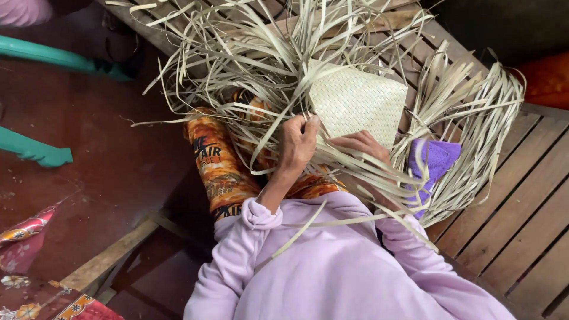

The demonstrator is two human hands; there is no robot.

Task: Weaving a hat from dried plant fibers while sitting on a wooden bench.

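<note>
Fingers of the left hand (pixel 298 142) curl shut around a few pale strips, thumb and forefinger pinching them right at the lower left edge of the woven panel (pixel 358 102). That panel, a tight checker of flat dried leaf strips (pixel 237 53), lies just up at about one o'clock from those fingertips, touching them at its corner. The right hand (pixel 360 145) lies flat at four o'clock from the left one, fingers together and stretched toward nine o'clock, pressed against the panel's bottom edge; loose strips cross over its back, so whether it grips any of them I cannot tell.

Unwoven ends fan out from the panel in all directions: a thick spray toward eleven and twelve o'clock, another bundle sweeping round at three o'clock and curling down to five. Some strips trail over the lilac sleeves (pixel 261 216) and down across the person's chest.

Under the work, an orange patterned trouser leg (pixel 216 163) shows at eight o'clock from the left hand. A purple cloth (pixel 438 160) sits at three o'clock from the right hand, half buried in the strips. All this rests on a slatted wooden bench (pixel 521 201) running off to the right. Over at nine o'clock, well apart, a teal plastic chair leg (pixel 35 151) stands on the dark red floor (pixel 106 160).
</note>
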